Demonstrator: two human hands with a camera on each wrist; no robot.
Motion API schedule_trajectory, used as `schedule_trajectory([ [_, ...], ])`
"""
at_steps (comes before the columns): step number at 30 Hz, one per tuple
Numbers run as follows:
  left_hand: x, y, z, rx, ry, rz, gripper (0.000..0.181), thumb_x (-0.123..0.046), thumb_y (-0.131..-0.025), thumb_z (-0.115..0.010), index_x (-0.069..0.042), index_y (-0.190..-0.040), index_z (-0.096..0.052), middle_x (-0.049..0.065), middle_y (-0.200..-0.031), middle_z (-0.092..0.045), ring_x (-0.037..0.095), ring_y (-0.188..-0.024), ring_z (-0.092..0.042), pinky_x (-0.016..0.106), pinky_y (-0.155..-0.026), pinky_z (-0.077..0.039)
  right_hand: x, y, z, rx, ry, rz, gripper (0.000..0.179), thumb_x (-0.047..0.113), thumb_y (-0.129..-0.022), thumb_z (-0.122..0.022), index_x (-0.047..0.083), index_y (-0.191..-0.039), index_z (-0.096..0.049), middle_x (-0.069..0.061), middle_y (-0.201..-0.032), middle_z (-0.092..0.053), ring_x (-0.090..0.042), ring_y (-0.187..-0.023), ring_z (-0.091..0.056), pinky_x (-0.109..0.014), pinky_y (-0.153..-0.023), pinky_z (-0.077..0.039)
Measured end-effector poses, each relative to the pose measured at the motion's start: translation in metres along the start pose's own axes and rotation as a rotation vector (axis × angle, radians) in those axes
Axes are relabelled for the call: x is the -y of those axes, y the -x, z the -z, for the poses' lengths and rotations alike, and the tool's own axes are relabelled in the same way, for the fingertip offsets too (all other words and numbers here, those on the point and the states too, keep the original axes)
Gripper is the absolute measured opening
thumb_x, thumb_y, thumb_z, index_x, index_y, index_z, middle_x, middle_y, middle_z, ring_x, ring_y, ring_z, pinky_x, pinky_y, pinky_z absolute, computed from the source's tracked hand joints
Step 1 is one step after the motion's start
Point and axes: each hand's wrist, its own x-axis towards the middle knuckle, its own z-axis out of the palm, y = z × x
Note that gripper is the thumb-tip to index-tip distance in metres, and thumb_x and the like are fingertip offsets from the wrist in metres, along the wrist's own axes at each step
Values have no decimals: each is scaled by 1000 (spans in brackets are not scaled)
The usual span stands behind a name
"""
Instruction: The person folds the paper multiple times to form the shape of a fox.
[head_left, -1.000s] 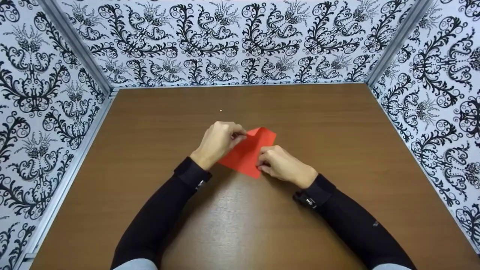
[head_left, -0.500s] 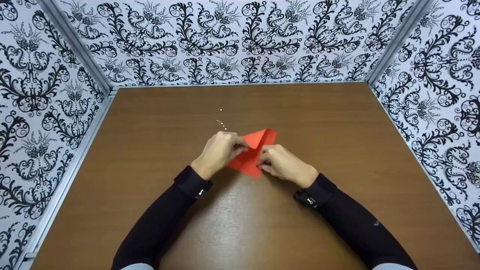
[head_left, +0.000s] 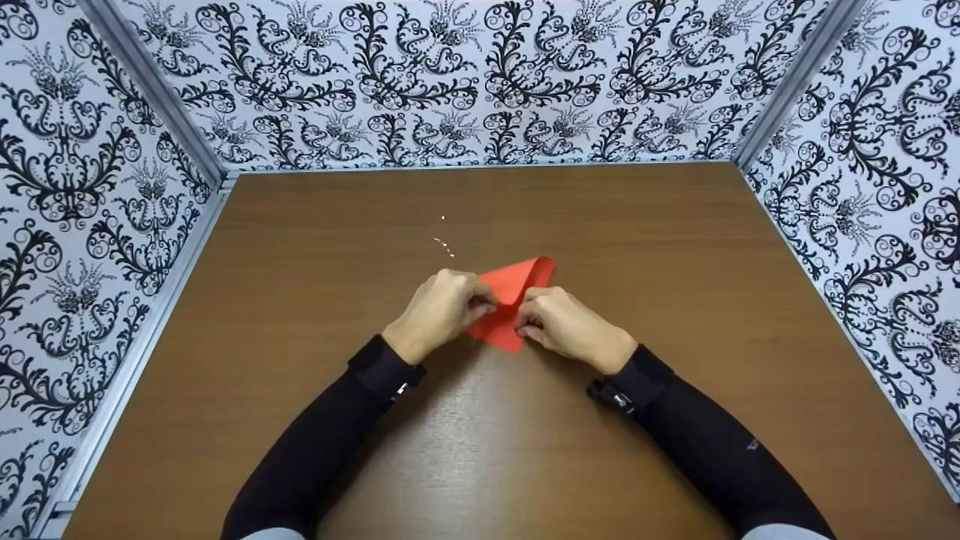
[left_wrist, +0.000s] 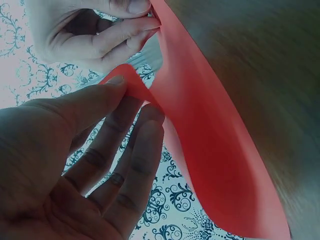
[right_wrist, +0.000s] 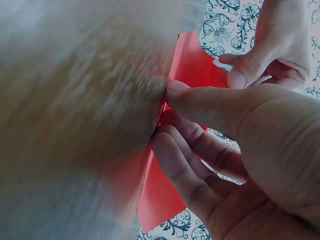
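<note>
My left hand (head_left: 440, 311) pinches red paper (head_left: 510, 282) by corner, now drawn nearer me, deepening curl; right hand (head_left: 568, 328) pinches edge.

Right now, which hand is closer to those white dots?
Left. In the head view, the left hand is just below the white dots; the right hand is lower and farther right.
</note>
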Motion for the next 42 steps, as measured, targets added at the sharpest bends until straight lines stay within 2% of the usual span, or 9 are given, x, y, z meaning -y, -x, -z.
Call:
schedule_trajectory([
  [7, -3, 0, -2, 34, 7, 24, 5, -11, -99, -94, -15, -99, -92, 2, -97, -88, 16, -84, -80, 40, -80, -70, 1, -2, -1, -11, 43, -9, 10, 1, -101, -89, 6, -94, -83, -10, -100, -75, -23, -90, -76, -38, -79, -66],
  [17, -11, 3, -6, 98, -3, 17, 5, -12, -101, -92, -16, -99, -92, -1, -99, -89, 18, -88, -83, 43, -79, -72, 2, 2, -2, 2, 11, -61, 12, -4, -97, -90, 7, -94, -87, -8, -97, -77, -21, -89, -78, -38, -80, -68],
  [22, -15, 4, -9, 125, -5, 5, 6, -10, -100, -92, -14, -96, -90, -1, -94, -88, 18, -87, -83, 43, -78, -72, 7, 5, -3, -9, 91, -85, 12, 1, -97, -92, 11, -92, -88, -5, -91, -74, -20, -84, -75, -36, -75, -65],
  [27, -17, 5, -14, 130, -32, -33, 10, -6, -98, -92, -14, -93, -89, -2, -88, -87, 17, -80, -80, 40, -75, -70, 14, 5, -2, -20, 187, -114, 13, 5, -98, -92, 13, -90, -86, -5, -90, -76, -23, -83, -75, -40, -72, -66],
  [34, -21, 6, -19, 122, -60, -83, 15, 2, -93, -90, -12, -89, -87, -3, -86, -85, 12, -75, -68, 37, -73, -64, 19, 4, -1, -22, 245, -133, 15, 7, -97, -93, 13, -87, -84, -9, -92, -76, -26, -82, -78, -45, -70, -68],
  [42, -22, 9, -26, 122, -82, -83, 14, -2, -96, -92, -15, -90, -89, -6, -90, -87, 17, -80, -80, 40, -74, -70, 19, 3, -1, -20, 229, -130, 17, 8, -99, -92, 12, -86, -82, -9, -90, -74, -26, -80, -76, -45, -68, -67],
])
